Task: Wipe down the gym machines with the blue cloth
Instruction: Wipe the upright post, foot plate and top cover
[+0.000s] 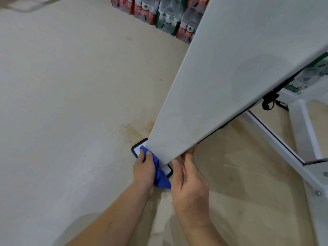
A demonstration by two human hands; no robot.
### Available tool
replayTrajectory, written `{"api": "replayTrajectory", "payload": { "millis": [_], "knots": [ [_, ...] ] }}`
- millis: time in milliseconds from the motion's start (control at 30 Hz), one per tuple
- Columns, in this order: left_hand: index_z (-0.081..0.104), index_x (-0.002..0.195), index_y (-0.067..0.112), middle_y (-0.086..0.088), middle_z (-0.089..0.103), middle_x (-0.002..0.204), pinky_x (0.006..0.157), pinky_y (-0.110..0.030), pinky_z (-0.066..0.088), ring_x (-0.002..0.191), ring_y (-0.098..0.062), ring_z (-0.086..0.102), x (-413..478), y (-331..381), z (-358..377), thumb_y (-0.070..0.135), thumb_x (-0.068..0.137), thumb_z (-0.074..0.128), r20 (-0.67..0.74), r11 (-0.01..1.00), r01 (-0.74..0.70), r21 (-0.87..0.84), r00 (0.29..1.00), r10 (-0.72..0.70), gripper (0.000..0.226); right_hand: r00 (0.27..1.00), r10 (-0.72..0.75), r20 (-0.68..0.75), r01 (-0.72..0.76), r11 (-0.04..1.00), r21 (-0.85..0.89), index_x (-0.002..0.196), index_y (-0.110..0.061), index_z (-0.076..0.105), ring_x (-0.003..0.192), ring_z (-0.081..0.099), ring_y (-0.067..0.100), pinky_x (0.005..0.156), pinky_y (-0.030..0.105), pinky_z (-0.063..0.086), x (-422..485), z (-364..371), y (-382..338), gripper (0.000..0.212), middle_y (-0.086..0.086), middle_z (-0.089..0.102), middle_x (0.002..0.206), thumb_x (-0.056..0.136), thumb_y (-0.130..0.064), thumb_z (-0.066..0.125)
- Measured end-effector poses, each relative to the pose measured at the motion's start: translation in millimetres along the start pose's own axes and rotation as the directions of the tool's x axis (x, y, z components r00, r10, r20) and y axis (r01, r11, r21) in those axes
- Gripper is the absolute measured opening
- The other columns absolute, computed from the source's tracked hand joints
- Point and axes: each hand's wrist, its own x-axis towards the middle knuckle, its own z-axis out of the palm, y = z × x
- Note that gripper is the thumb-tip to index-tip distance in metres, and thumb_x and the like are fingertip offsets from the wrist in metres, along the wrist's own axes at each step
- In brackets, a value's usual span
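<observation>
A tall white panel of the gym machine (pixel 221 82) slants down from the upper right to a black-edged foot (pixel 137 148) on the floor. My left hand (pixel 143 169) grips the blue cloth (pixel 159 176) and holds it against the lower left corner of the panel. My right hand (pixel 190 185) is beside it, thumb and fingers straight, fingertips touching the panel's bottom edge from below. Part of the cloth is hidden behind the left hand.
White frame bars (pixel 276 144) of the machine run along the right, with a black cable clip (pixel 268 102) under the panel. Shrink-wrapped packs of water bottles (pixel 159 13) stand against the far wall. Beige floor (pixel 62 103) stretches to the left, with a stain near the foot.
</observation>
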Motion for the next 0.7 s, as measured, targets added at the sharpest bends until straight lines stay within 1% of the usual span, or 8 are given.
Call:
{"api": "replayTrajectory", "payload": {
  "millis": [67,133,267,333,433,567,633,700],
  "knots": [
    [0.058,0.138,0.043,0.013,0.069,0.113,0.089,-0.034,0.057,0.098,-0.010,0.068,-5,8,10,0.037,0.105,0.049,-0.041,0.997,-0.078,0.004,0.996,0.078,0.035,0.999,0.004,-0.032,-0.003,1.000,0.011,0.151,-0.013,0.051,0.100,0.072,0.008,0.085,0.010,0.050,2,-1,1,0.058,-0.005,0.072,0.129,0.102,-0.044,0.046],
    [0.045,0.143,0.055,0.018,0.065,0.115,0.079,-0.029,0.054,0.099,-0.007,0.065,-13,5,17,0.039,0.106,0.044,-0.050,0.994,-0.111,0.021,0.992,0.112,0.040,0.997,0.012,-0.071,-0.011,1.000,0.015,0.146,-0.014,0.057,0.089,0.073,0.006,0.079,0.011,0.051,5,-1,3,0.054,-0.008,0.076,0.118,0.101,-0.043,0.049],
    [0.033,0.140,0.071,-0.001,0.064,0.127,0.088,-0.050,0.060,0.102,-0.031,0.069,12,-14,-2,0.054,0.102,0.038,0.067,0.997,-0.006,0.078,0.998,0.001,0.041,0.995,0.044,-0.094,-0.035,0.995,0.094,0.141,-0.012,0.061,0.097,0.064,-0.016,0.085,0.004,0.046,5,2,10,0.046,-0.025,0.070,0.116,0.101,-0.034,0.063],
    [0.044,0.138,0.062,-0.004,0.067,0.120,0.085,-0.049,0.059,0.092,-0.033,0.068,40,-18,-11,0.041,0.106,0.037,0.108,0.994,0.043,0.102,0.993,-0.054,0.038,0.997,0.041,-0.069,-0.031,0.990,0.140,0.141,-0.012,0.061,0.100,0.061,-0.021,0.085,0.004,0.045,5,-1,16,0.046,-0.036,0.066,0.117,0.098,-0.027,0.067],
    [0.053,0.133,0.054,-0.005,0.070,0.121,0.089,-0.047,0.059,0.099,-0.029,0.071,50,-7,-4,0.025,0.098,0.038,0.111,0.996,0.086,0.028,0.990,-0.089,0.047,1.000,0.002,-0.021,0.002,0.983,0.182,0.140,-0.007,0.060,0.098,0.055,-0.027,0.081,0.000,0.043,5,-9,22,0.046,-0.051,0.058,0.110,0.096,-0.021,0.065],
    [0.050,0.130,0.058,0.001,0.068,0.113,0.095,-0.055,0.053,0.100,-0.025,0.064,-4,10,18,0.023,0.094,0.035,0.104,0.980,0.031,-0.197,0.994,-0.011,0.053,0.997,0.034,-0.068,-0.019,0.977,0.212,0.136,-0.005,0.064,0.098,0.062,-0.022,0.082,0.001,0.045,7,-3,18,0.046,-0.034,0.063,0.118,0.095,-0.026,0.064],
    [0.054,0.131,0.058,0.010,0.068,0.102,0.090,-0.041,0.048,0.096,-0.018,0.061,-40,39,26,0.020,0.101,0.038,0.132,0.958,0.042,-0.285,0.991,-0.004,0.051,0.992,0.097,-0.080,-0.076,0.970,0.232,0.136,-0.013,0.064,0.094,0.064,-0.019,0.081,0.004,0.047,7,-1,11,0.046,-0.030,0.069,0.114,0.094,-0.031,0.062],
    [0.061,0.130,0.049,0.019,0.073,0.103,0.093,-0.038,0.051,0.096,-0.015,0.067,-62,75,31,0.016,0.105,0.040,0.150,0.933,-0.008,-0.359,0.986,0.066,0.046,0.982,0.183,-0.051,-0.163,0.951,0.262,0.132,-0.026,0.067,0.092,0.065,-0.017,0.082,0.007,0.049,5,-3,7,0.037,-0.030,0.073,0.108,0.096,-0.029,0.064]
  ]
}}
